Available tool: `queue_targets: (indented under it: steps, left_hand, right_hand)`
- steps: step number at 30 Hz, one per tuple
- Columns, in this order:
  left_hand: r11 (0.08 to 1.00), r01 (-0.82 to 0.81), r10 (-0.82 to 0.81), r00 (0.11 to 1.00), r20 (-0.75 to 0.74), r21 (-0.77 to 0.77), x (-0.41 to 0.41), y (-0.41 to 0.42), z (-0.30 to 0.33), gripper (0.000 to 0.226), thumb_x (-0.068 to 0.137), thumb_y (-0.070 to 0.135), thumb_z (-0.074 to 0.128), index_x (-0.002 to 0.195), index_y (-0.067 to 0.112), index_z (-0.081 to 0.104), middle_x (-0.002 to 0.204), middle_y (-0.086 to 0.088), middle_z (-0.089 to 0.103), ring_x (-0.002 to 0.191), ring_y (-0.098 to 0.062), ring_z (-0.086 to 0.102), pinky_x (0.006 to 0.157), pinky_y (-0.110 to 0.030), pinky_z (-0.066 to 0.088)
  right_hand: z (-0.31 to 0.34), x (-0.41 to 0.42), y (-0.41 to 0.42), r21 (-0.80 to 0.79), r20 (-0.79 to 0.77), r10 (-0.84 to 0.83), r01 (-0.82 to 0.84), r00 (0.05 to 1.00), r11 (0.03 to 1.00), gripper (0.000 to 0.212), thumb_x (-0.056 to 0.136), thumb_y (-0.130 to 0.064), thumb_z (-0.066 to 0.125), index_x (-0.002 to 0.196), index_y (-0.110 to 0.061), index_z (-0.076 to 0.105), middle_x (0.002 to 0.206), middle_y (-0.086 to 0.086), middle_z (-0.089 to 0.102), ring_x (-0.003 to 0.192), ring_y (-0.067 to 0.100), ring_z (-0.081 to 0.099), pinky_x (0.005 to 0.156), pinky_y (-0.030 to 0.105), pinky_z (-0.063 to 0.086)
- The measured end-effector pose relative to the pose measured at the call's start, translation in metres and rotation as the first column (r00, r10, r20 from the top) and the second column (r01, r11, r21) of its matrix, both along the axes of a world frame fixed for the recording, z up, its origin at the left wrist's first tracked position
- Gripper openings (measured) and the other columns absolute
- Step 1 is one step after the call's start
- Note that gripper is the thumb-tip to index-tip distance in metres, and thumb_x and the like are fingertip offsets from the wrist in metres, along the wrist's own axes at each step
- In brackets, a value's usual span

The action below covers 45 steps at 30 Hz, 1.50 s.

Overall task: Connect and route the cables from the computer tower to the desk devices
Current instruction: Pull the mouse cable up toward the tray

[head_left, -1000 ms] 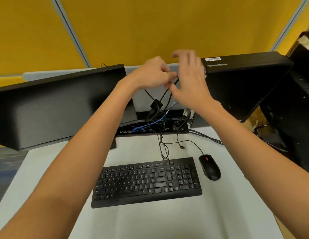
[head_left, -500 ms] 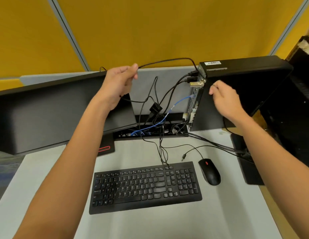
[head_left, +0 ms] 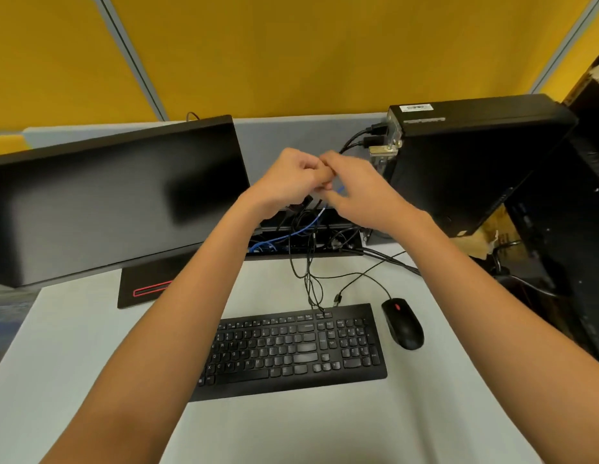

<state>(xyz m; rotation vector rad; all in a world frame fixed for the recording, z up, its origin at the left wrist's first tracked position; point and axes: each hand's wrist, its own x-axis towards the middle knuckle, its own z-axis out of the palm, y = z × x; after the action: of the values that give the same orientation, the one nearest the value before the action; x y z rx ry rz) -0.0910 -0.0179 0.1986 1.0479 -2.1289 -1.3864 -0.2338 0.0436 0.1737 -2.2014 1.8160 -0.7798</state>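
Head view | both hands (head_left: 325, 182) together, pinching black cables (head_left: 350, 145) beside tower (head_left: 475, 162)

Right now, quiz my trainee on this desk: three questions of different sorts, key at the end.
1. True or false: the mouse lies to the left of the keyboard.
2. Multiple choice: where do the left hand and right hand meet? A) over the keyboard B) between the monitor and the computer tower C) on the mouse
3. Fill in: among the black cables behind the desk runs one ____ cable.

Key: 1 false; 2 B; 3 blue.
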Motion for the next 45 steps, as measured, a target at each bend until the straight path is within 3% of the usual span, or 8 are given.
queue_targets:
  steps: [6,12,19,22,25,31,37,45]
  left_hand:
    - [0.996,0.029,-0.027,0.999,0.024,-0.08,0.043,-0.02,-0.02,0.019,0.081,0.023,0.076,0.075,0.008,0.065,0.056,0.002,0.055,0.049,-0.001,0.044,0.057,-0.013,0.041]
    - [0.977,-0.124,0.165,0.956,0.244,-0.173,0.084,-0.032,-0.099,0.03,0.095,0.029,0.057,0.07,0.013,0.065,0.057,0.0,0.057,0.05,-0.002,0.046,0.06,-0.028,0.041]
    - [0.976,-0.106,0.116,0.993,0.039,-0.189,0.045,-0.028,-0.038,0.035,0.102,0.022,0.038,0.073,0.018,0.056,0.061,0.002,0.044,0.059,-0.011,0.042,0.064,-0.027,0.036]
    - [0.933,0.092,-0.06,0.993,0.103,-0.349,0.022,-0.02,-0.002,0.016,0.097,0.01,0.043,0.087,0.013,0.055,0.065,0.007,0.041,0.055,-0.005,0.036,0.056,-0.021,0.031]
    - [0.883,0.293,-0.201,0.942,0.271,-0.366,0.005,-0.013,0.004,0.03,0.076,-0.012,0.047,0.1,0.005,0.05,0.076,0.001,0.042,0.065,-0.014,0.038,0.059,-0.028,0.033]
    - [0.952,0.286,-0.276,0.956,0.098,-0.107,0.007,-0.011,-0.033,0.055,0.065,-0.025,0.04,0.113,0.0,0.053,0.115,-0.015,0.058,0.109,-0.019,0.058,0.093,-0.026,0.051]
    - [0.994,-0.106,0.106,0.994,0.011,-0.028,0.026,-0.012,-0.059,0.034,0.078,-0.02,0.039,0.072,0.007,0.059,0.081,-0.005,0.065,0.079,-0.01,0.061,0.07,-0.027,0.045]
    - [0.96,-0.081,0.104,0.992,-0.073,0.267,0.019,-0.006,-0.045,0.01,0.086,0.006,0.061,0.095,0.01,0.057,0.1,-0.007,0.07,0.096,-0.017,0.066,0.09,-0.037,0.05]
  right_hand:
    - [-0.005,-0.05,0.018,0.048,0.248,-0.229,0.224,0.941,0.973,0.02,0.087,-0.022,0.045,0.069,-0.021,0.054,0.06,-0.009,0.048,0.06,0.008,0.044,0.06,0.032,0.032]
    - [-0.015,-0.1,0.036,0.162,0.697,-0.561,0.664,0.447,0.73,0.027,0.087,-0.01,0.048,0.064,-0.023,0.054,0.061,-0.002,0.043,0.058,0.01,0.039,0.058,0.029,0.031]
    - [-0.037,-0.065,0.024,0.451,-0.178,-0.508,0.529,0.843,0.719,0.035,0.092,-0.029,0.054,0.122,-0.016,0.043,0.123,0.017,0.056,0.113,0.037,0.051,0.092,0.043,0.041]
    - [-0.014,-0.018,0.018,0.117,-0.043,-0.498,0.499,0.866,0.859,0.085,0.084,-0.027,0.069,0.15,-0.017,0.016,0.146,0.012,0.033,0.134,0.033,0.029,0.108,0.048,0.027]
    - [0.014,0.01,0.01,-0.169,0.096,-0.329,0.341,0.94,0.925,0.088,0.079,-0.013,0.065,0.151,-0.022,0.015,0.142,0.009,0.037,0.127,0.028,0.034,0.1,0.043,0.031]
    - [-0.023,-0.004,-0.002,0.212,-0.059,-0.082,0.093,0.995,0.973,0.007,0.097,-0.014,0.048,0.103,-0.012,0.043,0.082,0.009,0.056,0.074,0.031,0.055,0.059,0.042,0.042]
    - [-0.041,-0.021,0.01,0.234,-0.063,-0.121,0.133,0.991,0.963,0.02,0.104,-0.03,0.039,0.106,-0.02,0.057,0.07,-0.003,0.054,0.065,0.021,0.051,0.058,0.036,0.038]
    - [-0.026,-0.013,0.007,0.304,0.055,-0.101,0.08,0.993,0.949,0.031,0.097,-0.032,0.052,0.127,-0.023,0.047,0.085,0.005,0.064,0.078,0.021,0.061,0.071,0.04,0.051]
